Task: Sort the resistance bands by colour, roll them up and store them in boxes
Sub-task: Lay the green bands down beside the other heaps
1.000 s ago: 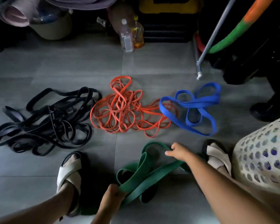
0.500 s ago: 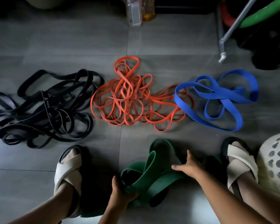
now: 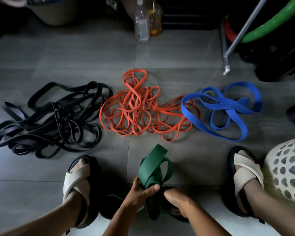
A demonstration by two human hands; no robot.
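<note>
left hand (image 3: 140, 193): fingers and thumb wrapped round bunched green band (image 3: 154, 165) | right hand (image 3: 176, 200): fingers curled over its lower folds | green band: between 2 sandals (image 3: 76, 178), loops sticking up | floor (image 3: 177, 57) beyond: 3 piles, black bands (image 3: 49, 120) left, orange bands (image 3: 140, 106) middle, blue bands (image 3: 225, 108) right

green band (image 3: 153, 165) bunched, held | black (image 3: 48, 120), orange (image 3: 134, 108), blue (image 3: 225, 108) piles, floor

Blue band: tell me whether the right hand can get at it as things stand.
Probably not yet: the right hand grips the green band together with the left hand. Once freed, likely yes: only bare floor lies before the blue band.
</note>
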